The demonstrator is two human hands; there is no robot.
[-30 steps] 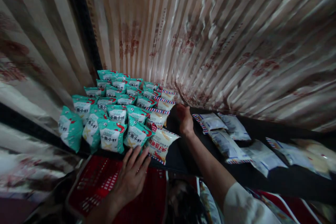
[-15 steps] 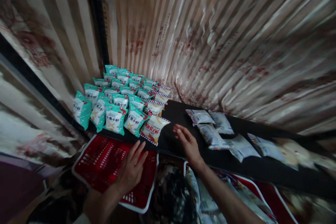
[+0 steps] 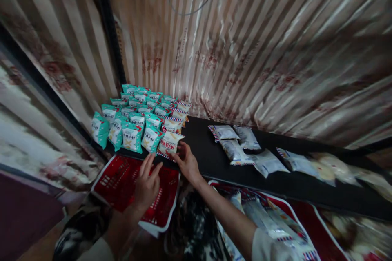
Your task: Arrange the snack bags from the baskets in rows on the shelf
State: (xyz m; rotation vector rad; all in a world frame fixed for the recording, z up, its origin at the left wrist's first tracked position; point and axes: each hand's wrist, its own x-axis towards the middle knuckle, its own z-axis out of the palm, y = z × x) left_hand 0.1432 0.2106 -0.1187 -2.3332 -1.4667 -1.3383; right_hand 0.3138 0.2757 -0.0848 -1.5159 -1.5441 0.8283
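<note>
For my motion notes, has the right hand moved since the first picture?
Yes: the right hand moved left and toward the front edge of the black shelf.

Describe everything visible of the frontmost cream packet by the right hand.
The cream packet looks like a puffed plastic-film pillow bag, with red lettering and red, white and blue striped ends. It sits tilted at the front edge of the black shelf, right beside a teal packet. The right hand's fingers are at its right side; how firmly is unclear.
</note>
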